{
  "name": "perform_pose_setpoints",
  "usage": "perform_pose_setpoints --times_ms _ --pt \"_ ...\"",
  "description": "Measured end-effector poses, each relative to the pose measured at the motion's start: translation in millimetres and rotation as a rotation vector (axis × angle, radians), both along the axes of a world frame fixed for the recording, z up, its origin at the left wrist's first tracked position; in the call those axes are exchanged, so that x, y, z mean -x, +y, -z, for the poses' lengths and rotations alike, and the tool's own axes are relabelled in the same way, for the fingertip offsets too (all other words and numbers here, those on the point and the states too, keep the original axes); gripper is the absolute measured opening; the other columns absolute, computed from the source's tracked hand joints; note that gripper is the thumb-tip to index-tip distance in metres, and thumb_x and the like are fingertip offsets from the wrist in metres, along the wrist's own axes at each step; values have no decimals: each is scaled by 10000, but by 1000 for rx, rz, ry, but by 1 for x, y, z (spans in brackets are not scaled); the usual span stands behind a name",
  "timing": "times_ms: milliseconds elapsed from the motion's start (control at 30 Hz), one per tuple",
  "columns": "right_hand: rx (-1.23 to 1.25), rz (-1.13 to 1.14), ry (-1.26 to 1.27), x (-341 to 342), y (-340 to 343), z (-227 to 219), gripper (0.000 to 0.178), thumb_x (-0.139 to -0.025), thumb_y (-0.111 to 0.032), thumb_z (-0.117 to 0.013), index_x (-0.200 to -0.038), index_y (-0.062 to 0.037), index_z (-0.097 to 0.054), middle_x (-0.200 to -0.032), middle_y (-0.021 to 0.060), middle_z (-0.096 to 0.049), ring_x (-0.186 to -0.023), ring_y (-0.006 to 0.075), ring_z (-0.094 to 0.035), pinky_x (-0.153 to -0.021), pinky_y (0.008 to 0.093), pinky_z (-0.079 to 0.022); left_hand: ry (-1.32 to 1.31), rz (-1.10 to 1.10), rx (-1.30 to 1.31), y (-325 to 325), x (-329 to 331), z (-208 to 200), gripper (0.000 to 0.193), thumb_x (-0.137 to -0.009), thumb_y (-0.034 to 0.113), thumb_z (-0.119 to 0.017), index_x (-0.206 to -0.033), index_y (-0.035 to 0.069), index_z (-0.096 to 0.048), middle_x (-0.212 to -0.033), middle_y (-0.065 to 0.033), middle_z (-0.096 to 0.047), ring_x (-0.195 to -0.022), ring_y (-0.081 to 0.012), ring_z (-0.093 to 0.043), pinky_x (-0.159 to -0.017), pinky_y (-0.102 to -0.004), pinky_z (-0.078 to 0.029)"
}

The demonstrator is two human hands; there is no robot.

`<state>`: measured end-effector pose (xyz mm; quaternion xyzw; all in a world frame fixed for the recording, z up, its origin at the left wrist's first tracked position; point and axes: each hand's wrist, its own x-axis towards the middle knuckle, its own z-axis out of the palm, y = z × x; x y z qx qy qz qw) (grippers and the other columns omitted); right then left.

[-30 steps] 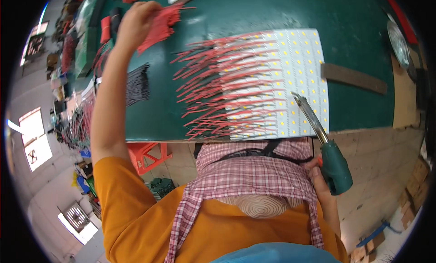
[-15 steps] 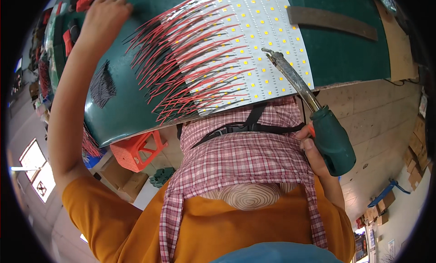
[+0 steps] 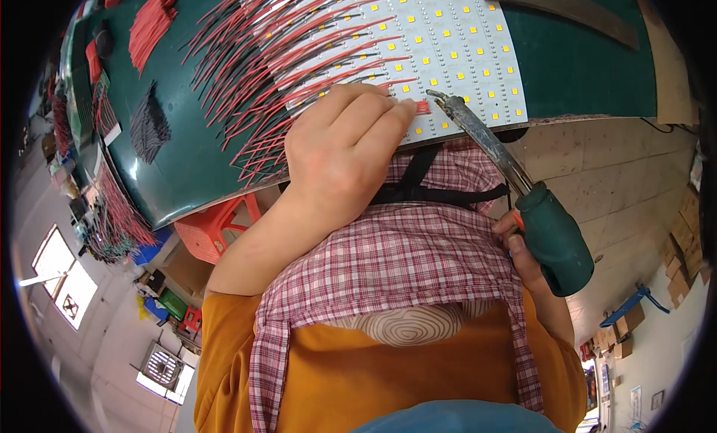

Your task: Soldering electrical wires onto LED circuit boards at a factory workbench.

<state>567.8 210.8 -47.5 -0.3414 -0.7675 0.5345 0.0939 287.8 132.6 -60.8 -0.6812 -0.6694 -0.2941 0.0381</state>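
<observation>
My left hand (image 3: 340, 145) is closed over the near edge of a white LED board (image 3: 478, 59). Short red wire ends (image 3: 423, 107) poke out past its fingertips, resting at the board's surface; the rest of those wires is hidden in the hand. My right hand (image 3: 527, 260) grips the green handle of a soldering iron (image 3: 554, 239). The iron's bent tip hangs over the board, close to the red wire ends. Rows of red and black wires (image 3: 246, 67) fan out leftward from the board across the green tabletop (image 3: 198, 145).
On the tabletop's left lie a bundle of red wires (image 3: 154, 26) and a pile of black wires (image 3: 151, 124). A dark curved strip (image 3: 564, 11) lies right of the board. Below the table edge stands a red plastic stool (image 3: 205, 235). More wires (image 3: 123, 205) hang at the left edge.
My left hand has come from the far left to the board's near edge, with red wires now in its fingers. The soldering iron stays nearly in place. The view has shifted slightly.
</observation>
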Motion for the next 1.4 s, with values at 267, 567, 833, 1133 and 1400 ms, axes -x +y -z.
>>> perform_pose_setpoints --times_ms 267,567,833,1133,1400 --pt "-117 -89 -233 -15 -11 9 255 -719 -80 -746 -946 -191 -717 -937 5 -668 -759 218 -668 -683 327 -528 70 -1 3 -1 -1 2 211 -681 58 -681 -890 42 -701 -794 -49 -632 -800 -200 -655 -611 -292 -533" --pt "48 -170 -264 -12 -1 6 143 -861 -27 -600 -1001 -4 -581 -887 72 -635 -776 146 -587 -721 274 -477 27 -34 103 -2 -6 -9 249 -674 -37 -706 -916 24 -706 -810 -65 -658 -822 -229 -675 -672 -309 -554" --pt "-9 -2 -8 -1 -5 -5 135 -875 -131 -614 -933 -9 -623 -806 73 -650 -747 180 -613 -699 302 -502 45 -33 100 -3 -6 -9 257 -663 -35 -703 -913 27 -703 -809 -59 -654 -824 -225 -673 -670 -308 -553" --pt "-68 -69 -72 -12 -11 4 158 -889 -126 -603 -978 2 -627 -831 78 -664 -757 187 -619 -712 304 -502 36 -22 51 -2 -3 -4 227 -671 4 -706 -895 35 -692 -820 -55 -637 -811 -212 -656 -635 -296 -535" --pt "13 -156 -215 -26 -6 4 138 -887 -74 -603 -1006 -5 -596 -863 91 -675 -726 178 -615 -718 295 -495 -52 -15 95 -10 -11 -11 289 -623 -85 -707 -893 17 -696 -805 -79 -641 -807 -249 -666 -666 -325 -554"
